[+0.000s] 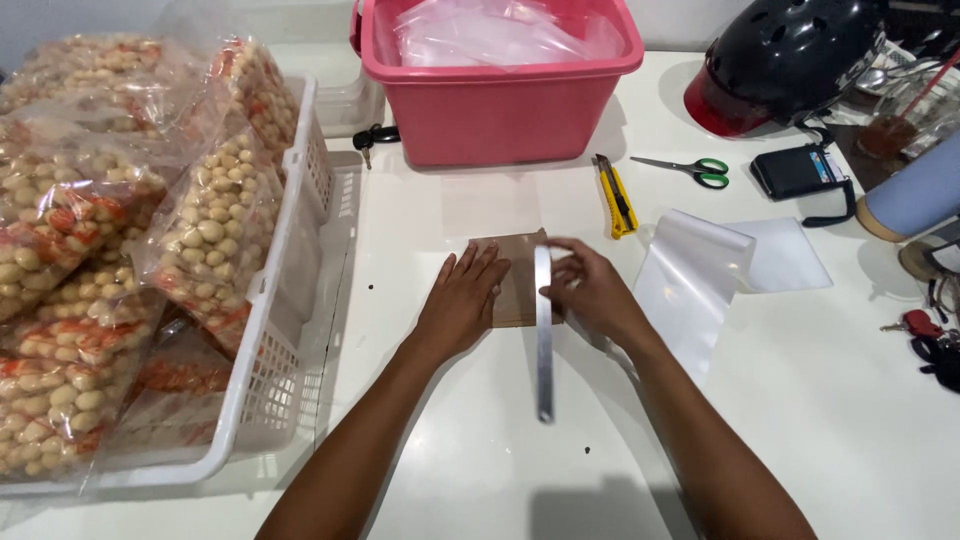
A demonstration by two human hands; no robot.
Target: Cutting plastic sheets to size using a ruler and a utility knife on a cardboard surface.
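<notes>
On the white tabletop (800, 400) our left hand (462, 300) presses flat, fingers spread, on a brown sheet (515, 285) while our right hand (590, 290) pinches a metal ruler (543, 340) upright; the cutter (617, 197) lies untouched, so cutting remains.

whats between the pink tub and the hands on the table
Only bare white table lies between the pink tub and the left hand and right hand, per the head view.

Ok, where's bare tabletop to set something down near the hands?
Bare white table lies between the forearms toward the near edge, and at the near right below the clear plastic sheets. A strip between the pink tub and left hand is bare. Crowded: white basket of snack bags left; scissors, helmet, keys right.
</notes>
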